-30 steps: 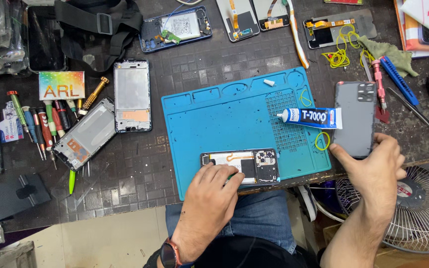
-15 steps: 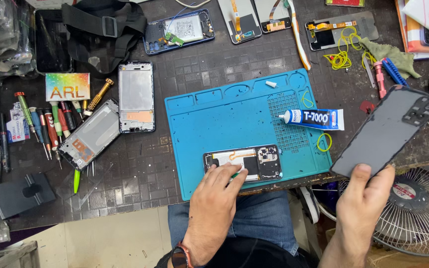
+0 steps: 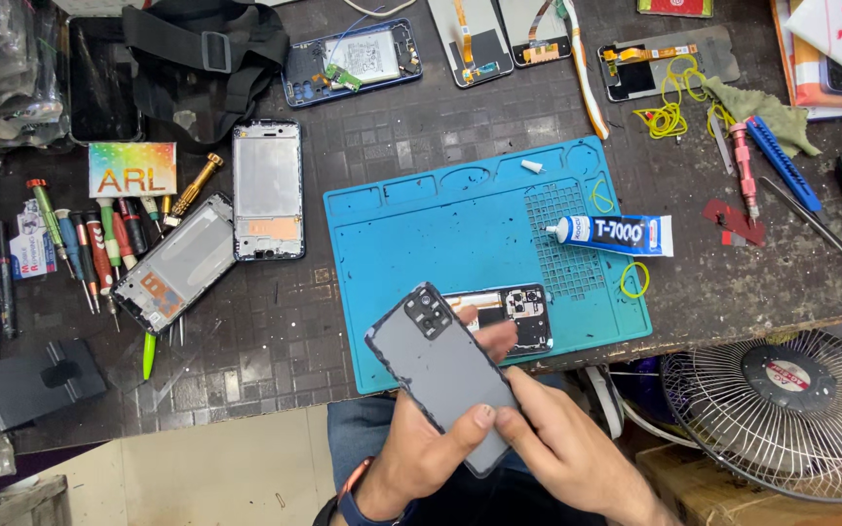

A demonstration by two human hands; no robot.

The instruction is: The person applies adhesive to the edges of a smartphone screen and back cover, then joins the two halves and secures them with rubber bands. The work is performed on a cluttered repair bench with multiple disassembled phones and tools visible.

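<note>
Both hands held a dark grey phone back cover [image 3: 448, 378] tilted above the near edge of the blue work mat [image 3: 421, 229]. The left hand [image 3: 426, 448] gripped it from below, thumb pressed on its face, fingers curled shut around its edge. The right hand [image 3: 562, 438] pinched its lower corner, fingers closed on it. Just behind the cover, an opened phone [image 3: 514, 314] lay on the mat, partly hidden. A glue tube [image 3: 616, 234] rested on the mat's right side, and screwdrivers [image 3: 90, 244] lay well apart at the left.
</note>
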